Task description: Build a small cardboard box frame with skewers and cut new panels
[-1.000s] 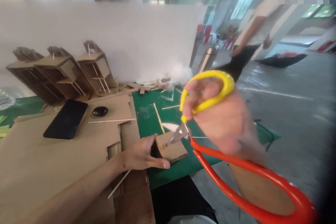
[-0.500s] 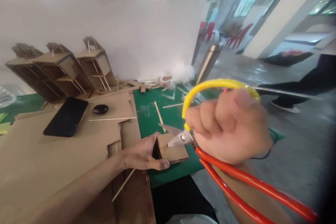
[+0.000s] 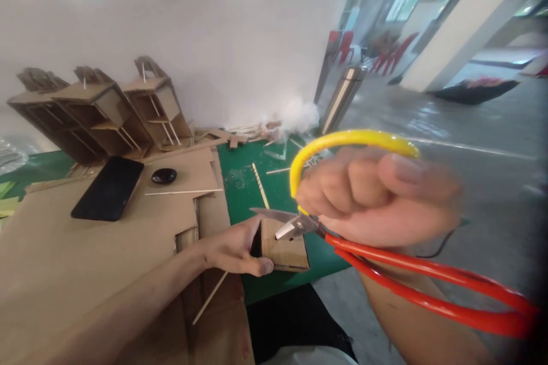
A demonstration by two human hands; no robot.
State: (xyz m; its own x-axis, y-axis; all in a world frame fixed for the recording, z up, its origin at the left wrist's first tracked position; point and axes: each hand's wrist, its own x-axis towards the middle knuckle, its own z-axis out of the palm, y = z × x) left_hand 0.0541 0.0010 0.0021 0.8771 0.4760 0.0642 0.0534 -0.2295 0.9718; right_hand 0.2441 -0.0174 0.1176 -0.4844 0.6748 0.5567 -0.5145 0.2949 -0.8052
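A white partition (image 3: 214, 63) is rising behind a table covered in green (image 3: 242, 199), and I'm watching two hands working over the near edge. The left hand (image 3: 233, 248) is grasping a small cardboard box (image 3: 289, 250) by its open left end, the thumb pressing along the near side. The right hand (image 3: 372, 199) is clenching around the yellow loop of a pair of scissors (image 3: 300, 224), whose red handle is sweeping back beneath the wrist. The blades are standing apart: one tip is meeting a dark nick in the box's upper face, how deep I can't tell, while the other is reaching over the far edge.

A cardboard sheet (image 3: 128, 239) is covering the table's left part, bearing a black phone (image 3: 108, 188) and a round black object (image 3: 164, 175). Three cardboard structures (image 3: 158, 108) are leaning behind them. A striped stick (image 3: 259, 182) is lying just beyond the box. The right fist is hiding some of the green surface, with a metal flask (image 3: 342, 100) standing behind it. Farther off, red chairs (image 3: 394, 54) are standing near a pale pillar (image 3: 466, 28).
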